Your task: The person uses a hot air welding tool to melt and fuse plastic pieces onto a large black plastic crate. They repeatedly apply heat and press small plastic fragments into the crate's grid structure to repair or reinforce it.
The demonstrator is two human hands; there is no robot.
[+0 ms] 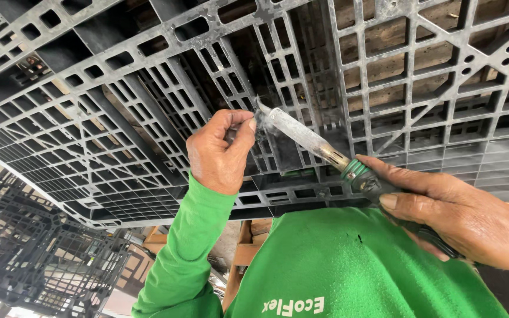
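Observation:
My right hand [460, 221] grips the dark handle of a heating iron [304, 138] with a green collar and a long grey metal barrel. Its bent tip touches a rib of a black plastic pallet [119, 118], and a wisp of smoke rises there. My left hand [219, 150], in a green sleeve, pinches a thin grey strip [231, 133] between thumb and forefinger right beside the tip. Most of the strip is hidden by the fingers. The pallet fills the upper view as an open grid. My green shirt [349, 265] covers the bottom middle.
More black plastic pallets [30, 259] stand at the lower left. Wooden pieces [248, 241] show under the pallet's edge, between my left arm and my chest. Brown boards are visible through the grid at the upper right [431, 53].

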